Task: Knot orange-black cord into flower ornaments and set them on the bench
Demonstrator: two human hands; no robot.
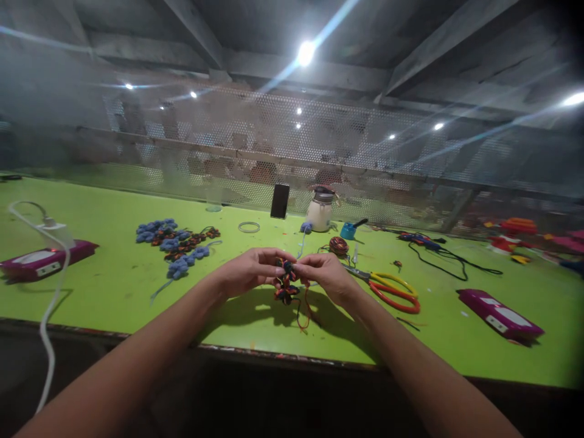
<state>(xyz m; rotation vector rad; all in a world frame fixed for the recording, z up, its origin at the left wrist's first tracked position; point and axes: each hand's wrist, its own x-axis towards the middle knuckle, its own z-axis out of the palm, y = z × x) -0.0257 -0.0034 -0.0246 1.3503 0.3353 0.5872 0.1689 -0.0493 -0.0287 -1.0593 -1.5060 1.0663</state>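
Between my two hands is a dark multicoloured piece of knotted yarn flowers (287, 294), with loose orange and dark yarn ends hanging below it. My left hand (250, 271) pinches its upper left side. From the right, the thumb and fingertips of my right hand (325, 275) close on the same piece. The piece is held just above the green table, near its front edge. Scissors with yellow and red handles (396, 299) lie close to my right hand. Behind them sits a ball of multicoloured yarn (338, 246). Blue and dark yarn flowers (170, 244) lie in a pile left of my hands.
Purple power strips lie left (50, 260) and right (500, 315); a white cable runs off the left one. Along the back stand a phone (280, 201), a pale jug (319, 213) and a small blue pot (348, 230). A blue tool with black cord (422, 241) lies at right.
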